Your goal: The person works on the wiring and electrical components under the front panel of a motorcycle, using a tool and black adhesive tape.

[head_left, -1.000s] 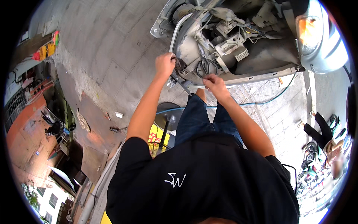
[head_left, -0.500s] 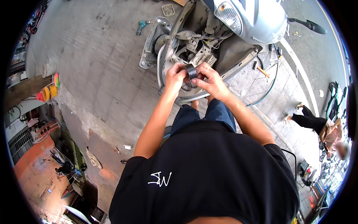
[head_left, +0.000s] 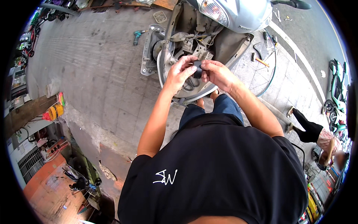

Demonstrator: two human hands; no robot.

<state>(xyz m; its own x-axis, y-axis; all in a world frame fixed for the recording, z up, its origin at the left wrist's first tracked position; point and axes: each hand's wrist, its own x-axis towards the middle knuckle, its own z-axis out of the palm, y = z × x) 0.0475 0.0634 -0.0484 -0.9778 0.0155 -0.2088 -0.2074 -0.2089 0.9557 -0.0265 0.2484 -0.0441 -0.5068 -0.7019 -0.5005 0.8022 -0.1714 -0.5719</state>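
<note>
Between my two hands is a roll of black tape (head_left: 198, 70), held over the open front of a scooter (head_left: 216, 41). My left hand (head_left: 181, 74) grips its left side with thumb and fingers. On the other side, my right hand (head_left: 220, 74) pinches at the roll's edge; whether a loose end of tape lies in those fingers is too small to see. Bare wiring (head_left: 197, 41) and connectors show in the scooter's body just beyond my hands. Dark looped cables (head_left: 191, 85) hang below the roll.
A removed panel (head_left: 149, 56) leans left of the scooter, with a teal cordless drill (head_left: 138, 36) and a small basket (head_left: 160, 16) nearby. To the right lie a hammer (head_left: 261, 61) and a blue hose (head_left: 274, 72). A person (head_left: 313, 130) walks at far right.
The roll has turned from ring-side view and shifted slightly right with both hands. My view has moved, so the scooter appears a little further left. The person at right has stepped along.
</note>
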